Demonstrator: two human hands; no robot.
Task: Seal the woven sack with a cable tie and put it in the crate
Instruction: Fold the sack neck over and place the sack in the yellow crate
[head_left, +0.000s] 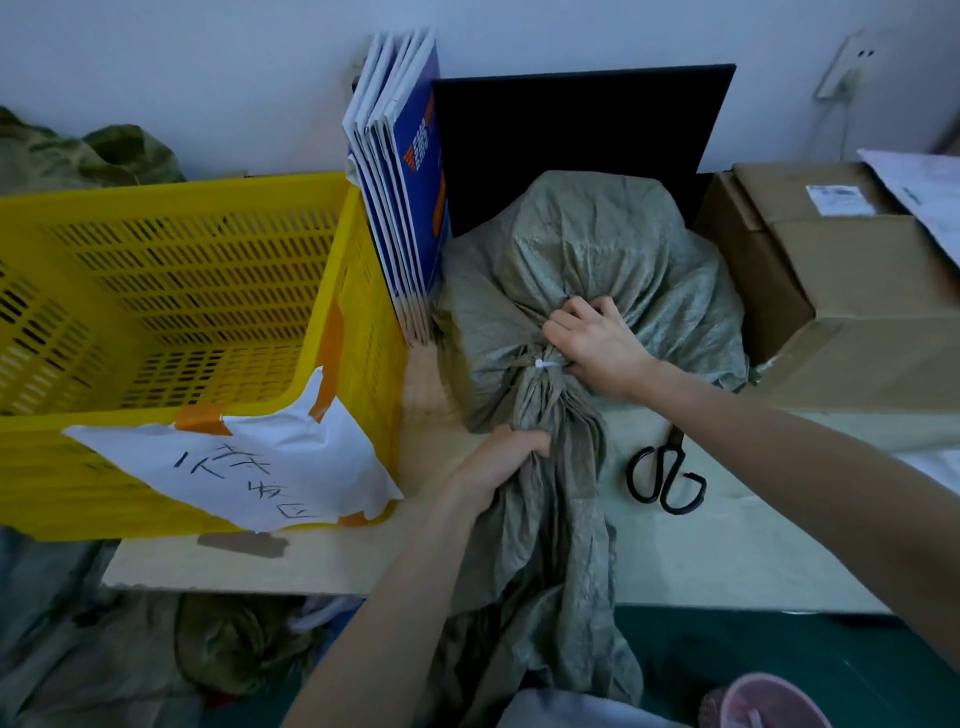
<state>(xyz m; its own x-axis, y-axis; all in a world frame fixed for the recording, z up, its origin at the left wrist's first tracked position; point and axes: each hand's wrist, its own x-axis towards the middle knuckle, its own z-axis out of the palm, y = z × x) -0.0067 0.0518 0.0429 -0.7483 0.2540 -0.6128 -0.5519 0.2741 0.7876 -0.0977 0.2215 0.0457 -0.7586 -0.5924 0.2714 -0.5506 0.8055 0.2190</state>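
A grey-green woven sack (597, 260) lies filled on the table, its neck gathered towards me. A white cable tie (546, 365) circles the gathered neck. My right hand (595, 345) grips the bunched fabric just above the tie, on the sack's body side. My left hand (506, 457) is clenched on the loose neck below the tie. The rest of the sack's mouth hangs over the table's front edge. A yellow slotted crate (171, 291) stands to the left with nothing visible inside, a torn white paper label taped to its front.
Black scissors (667, 473) lie on the table right of the sack. Cardboard boxes (852, 291) stand at the right. Blue-and-white folders (402, 192) and a black panel (576, 130) lean behind the sack. Camouflage fabric (78, 156) lies behind the crate; a pink bowl (774, 701) sits below right.
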